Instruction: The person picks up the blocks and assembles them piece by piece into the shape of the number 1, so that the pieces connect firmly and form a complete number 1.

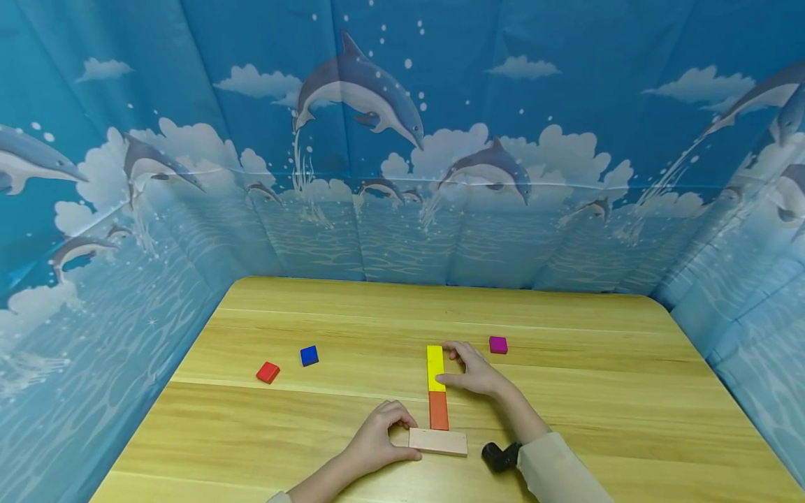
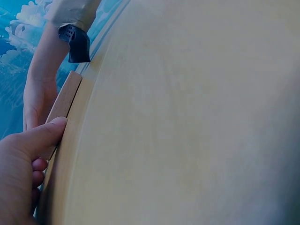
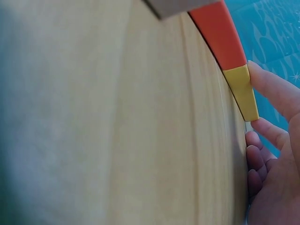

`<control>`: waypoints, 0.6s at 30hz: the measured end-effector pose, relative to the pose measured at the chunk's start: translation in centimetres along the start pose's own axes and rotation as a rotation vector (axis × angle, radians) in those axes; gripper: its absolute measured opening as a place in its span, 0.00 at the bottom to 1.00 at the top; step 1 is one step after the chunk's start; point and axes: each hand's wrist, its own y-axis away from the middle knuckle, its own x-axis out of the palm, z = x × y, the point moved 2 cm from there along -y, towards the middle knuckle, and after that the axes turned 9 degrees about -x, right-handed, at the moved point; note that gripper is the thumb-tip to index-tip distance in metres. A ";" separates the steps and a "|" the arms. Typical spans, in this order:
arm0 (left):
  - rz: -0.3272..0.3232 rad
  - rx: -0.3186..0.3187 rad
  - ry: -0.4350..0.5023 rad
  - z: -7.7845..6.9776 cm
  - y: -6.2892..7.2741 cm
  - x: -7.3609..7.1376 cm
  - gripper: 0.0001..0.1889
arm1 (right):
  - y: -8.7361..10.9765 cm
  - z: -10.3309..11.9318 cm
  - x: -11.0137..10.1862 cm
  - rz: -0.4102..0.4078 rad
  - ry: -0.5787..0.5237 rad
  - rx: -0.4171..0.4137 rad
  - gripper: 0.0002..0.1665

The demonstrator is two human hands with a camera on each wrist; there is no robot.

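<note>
A plain wooden block (image 1: 438, 441) lies crosswise near the table's front. My left hand (image 1: 381, 441) pinches its left end, the thumb on the near side and the fingers at the far side; the left wrist view shows the thumb (image 2: 49, 133) against the wood. An orange-red block (image 1: 438, 410) runs away from it, and a yellow block (image 1: 435, 363) continues the line, end to end. With thumb and index finger, my right hand (image 1: 474, 372) holds the yellow block from its right side. In the right wrist view the index fingertip (image 3: 258, 123) meets the yellow block's far end.
To the left lie a red block (image 1: 267, 372) and a blue block (image 1: 309, 355). A magenta block (image 1: 498, 345) sits beyond the right hand. A black device (image 1: 499, 457) is at the right sleeve. Behind the wooden table (image 1: 597, 363) hangs a dolphin-print curtain (image 1: 402, 230).
</note>
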 end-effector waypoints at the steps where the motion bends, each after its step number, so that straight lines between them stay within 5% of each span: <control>1: 0.001 -0.001 0.001 0.0 0.0 0.0 0.17 | 0.0 0.0 0.0 -0.001 0.001 0.001 0.38; 18: -0.003 0.031 -0.013 0.1 -0.5 -0.4 0.19 | -0.4 -0.1 0.0 -0.008 0.009 0.020 0.38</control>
